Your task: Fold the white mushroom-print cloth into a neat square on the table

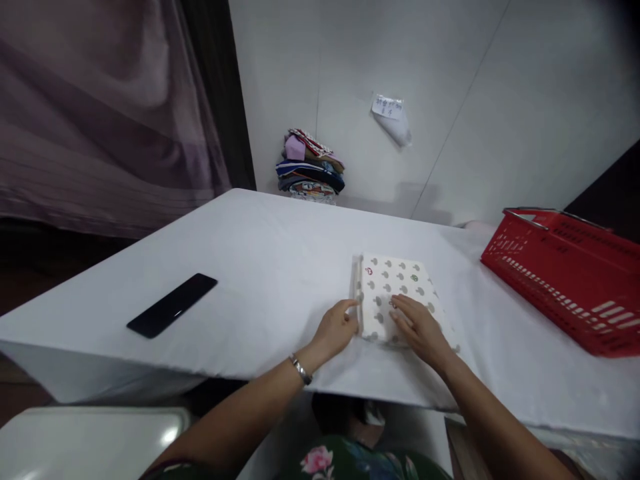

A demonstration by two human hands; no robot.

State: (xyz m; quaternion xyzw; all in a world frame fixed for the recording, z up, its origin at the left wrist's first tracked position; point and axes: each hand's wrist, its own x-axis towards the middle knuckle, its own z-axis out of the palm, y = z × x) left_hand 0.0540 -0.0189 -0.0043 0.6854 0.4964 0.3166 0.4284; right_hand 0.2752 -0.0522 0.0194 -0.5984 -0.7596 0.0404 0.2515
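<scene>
A folded cream cloth [377, 283] with a grey mushroom-like print and a few small red and green motifs lies flat on the white-covered table. My right hand [419, 330] rests palm down on its lower right part, fingers stretched out. At the cloth's left edge is my left hand [336, 328], its thumb and index finger apart and their tips at the folded side. Its other fingers are partly hidden. A silver bracelet [301, 369] circles my left wrist.
A black phone [173, 305] lies on the white tablecloth [270, 267] at left. A red plastic basket [565, 273] stands at right. Beyond the far edge rises a pile of folded fabrics [311, 167]. A paper note [391, 119] hangs there. A white stool [95, 443] is at lower left.
</scene>
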